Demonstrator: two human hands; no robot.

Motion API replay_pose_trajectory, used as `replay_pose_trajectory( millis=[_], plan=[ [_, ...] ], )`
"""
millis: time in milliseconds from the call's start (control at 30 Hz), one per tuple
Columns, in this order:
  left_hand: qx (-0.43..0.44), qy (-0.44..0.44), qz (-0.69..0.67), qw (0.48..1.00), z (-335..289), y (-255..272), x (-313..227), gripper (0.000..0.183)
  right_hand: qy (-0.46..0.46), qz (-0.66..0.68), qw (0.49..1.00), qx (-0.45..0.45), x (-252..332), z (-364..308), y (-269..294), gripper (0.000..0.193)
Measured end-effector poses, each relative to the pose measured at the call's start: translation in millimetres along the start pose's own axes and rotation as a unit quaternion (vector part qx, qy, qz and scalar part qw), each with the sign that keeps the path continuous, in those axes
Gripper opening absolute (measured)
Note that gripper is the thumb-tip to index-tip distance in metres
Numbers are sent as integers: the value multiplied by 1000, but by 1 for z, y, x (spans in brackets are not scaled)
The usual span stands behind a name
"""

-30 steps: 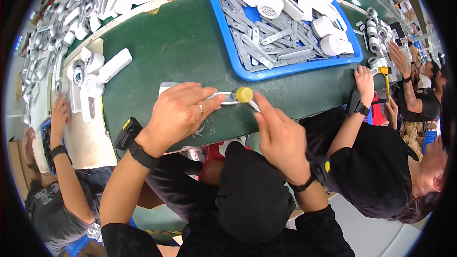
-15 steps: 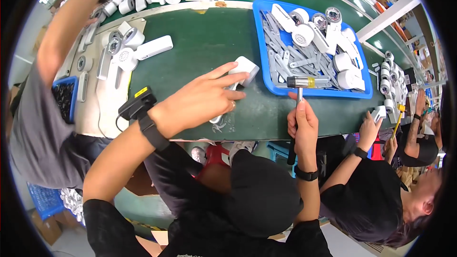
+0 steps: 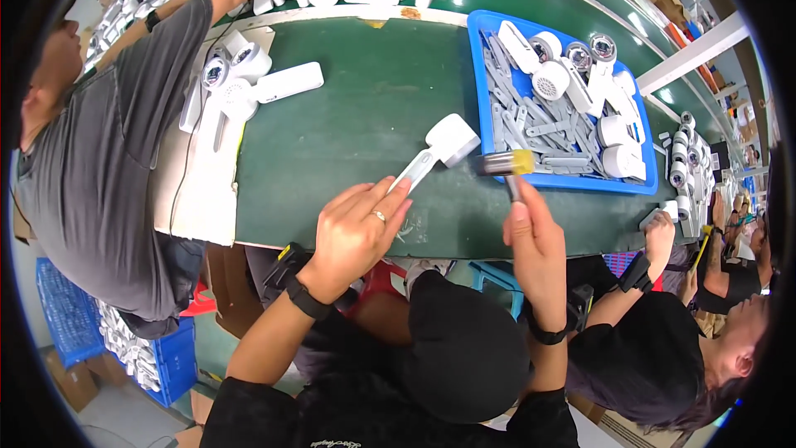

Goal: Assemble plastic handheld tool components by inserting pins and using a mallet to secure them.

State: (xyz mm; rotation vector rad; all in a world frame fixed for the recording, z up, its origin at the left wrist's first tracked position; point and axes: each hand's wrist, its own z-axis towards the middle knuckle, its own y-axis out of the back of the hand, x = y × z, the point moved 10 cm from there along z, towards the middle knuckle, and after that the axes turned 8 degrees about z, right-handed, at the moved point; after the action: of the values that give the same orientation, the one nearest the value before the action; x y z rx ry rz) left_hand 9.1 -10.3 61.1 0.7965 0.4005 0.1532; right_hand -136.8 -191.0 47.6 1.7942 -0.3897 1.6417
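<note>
On the green conveyor-belt bench top (image 3: pixel 356 108), left hand (image 3: pixel 356 228) down flat-ish, fingers (image 3: pixel 390 199) pressed together and pinning the slim grey handle end of a white plastic fan-shaped device (image 3: pixel 437 149) against the belt. White square head of that device tilted up and to the right, just short of the tray. Right hand (image 3: pixel 535 236) wrapped in a fist around a small mallet with a yellow and dark head (image 3: pixel 506 164), fingers curled tight on the shaft, head hanging just beside the device's head and right at the near edge of the blue plastic tray (image 3: pixel 477 58). Inside the tray: grey flat strips and white round housings in a heap. Further left on the belt, a cluster of white fan bodies with round lenses (image 3: pixel 236 75) lying on a pale sheet, well apart from both hands. On the left, a person in a grey T-shirt (image 3: pixel 108 141) stretching an arm up toward the far row of white parts. On the right, other hands (image 3: pixel 659 228) at the bench edge, belonging to a neighbour in black.
</note>
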Motion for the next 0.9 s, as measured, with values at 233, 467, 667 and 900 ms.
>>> replay_pose_trajectory(
  millis=[233,467,667,900],
  plan=[
    [-20,-11,-4,1000,-2,-4,11,32,154,-257,953,46,61,16,-55,27],
    [-53,13,-35,998,-4,-1,22,33,140,-311,938,59,72,25,-66,25],
    [-62,14,-49,997,-2,0,24,29,145,-325,932,67,67,26,-76,26],
    [-64,13,-65,996,-2,-1,27,30,213,-290,932,37,72,25,-75,27]
  ],
)
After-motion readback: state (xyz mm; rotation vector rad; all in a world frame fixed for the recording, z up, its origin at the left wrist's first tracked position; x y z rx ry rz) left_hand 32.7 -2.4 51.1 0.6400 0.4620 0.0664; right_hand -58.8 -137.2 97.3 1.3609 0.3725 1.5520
